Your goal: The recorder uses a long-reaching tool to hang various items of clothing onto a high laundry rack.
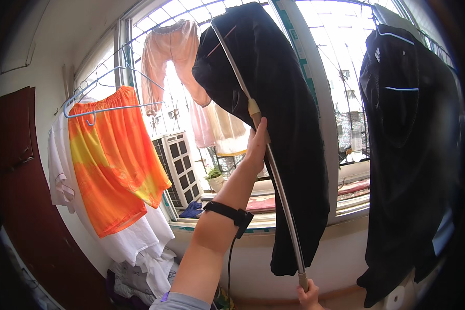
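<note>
A long metal clothes pole [283, 190] with beige sleeves slants up in front of the window. My left hand [259, 145] is on its middle sleeve, arm stretched upward. Lower down, my right hand [309, 295] grips the pole's bottom end. The tip reaches the top of black trousers [294, 116], which hang behind the pole near the window bars. How the tip meets the trousers or their hanger is hard to make out.
Orange-yellow shorts [112, 155] hang from a blue hanger [112, 110] at left, before white garments [131, 236]. Peach trousers [170, 50] hang by the bars; more black clothing [403, 155] hangs at right. An air-conditioner unit [178, 166] stands outside. A brown door [27, 193] is at left.
</note>
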Demonstrator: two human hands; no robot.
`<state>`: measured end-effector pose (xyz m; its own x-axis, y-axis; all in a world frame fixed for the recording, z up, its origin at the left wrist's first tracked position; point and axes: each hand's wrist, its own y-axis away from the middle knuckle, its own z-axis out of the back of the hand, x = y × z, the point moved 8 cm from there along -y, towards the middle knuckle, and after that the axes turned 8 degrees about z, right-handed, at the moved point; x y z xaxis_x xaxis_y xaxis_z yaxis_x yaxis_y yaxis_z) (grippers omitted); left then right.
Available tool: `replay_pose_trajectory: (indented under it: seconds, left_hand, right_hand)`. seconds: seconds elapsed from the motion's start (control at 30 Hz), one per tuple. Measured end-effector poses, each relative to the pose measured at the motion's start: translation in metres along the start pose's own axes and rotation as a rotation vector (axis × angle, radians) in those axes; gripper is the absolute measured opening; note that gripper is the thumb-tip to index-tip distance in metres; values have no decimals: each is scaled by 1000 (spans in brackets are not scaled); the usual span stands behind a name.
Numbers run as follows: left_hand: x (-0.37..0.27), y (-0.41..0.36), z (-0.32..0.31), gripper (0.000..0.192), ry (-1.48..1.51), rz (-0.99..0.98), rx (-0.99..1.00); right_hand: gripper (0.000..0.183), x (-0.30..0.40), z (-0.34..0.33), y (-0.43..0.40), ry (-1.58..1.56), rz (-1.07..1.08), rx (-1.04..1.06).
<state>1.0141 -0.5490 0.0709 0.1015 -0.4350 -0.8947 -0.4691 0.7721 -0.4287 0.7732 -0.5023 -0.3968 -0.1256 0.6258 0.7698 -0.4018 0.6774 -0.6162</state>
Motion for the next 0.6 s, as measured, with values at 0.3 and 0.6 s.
replay_pose_trajectory:
  seconds: [0.3, 0.6]
  left_hand:
    - [64, 83, 24, 78, -451, 185, 182]
    - [109, 274, 130, 54, -162, 408, 4]
  right_hand:
    - [26, 67, -34, -139, -35, 195, -229]
    - [26, 132, -49, -277, -10, 256, -320]
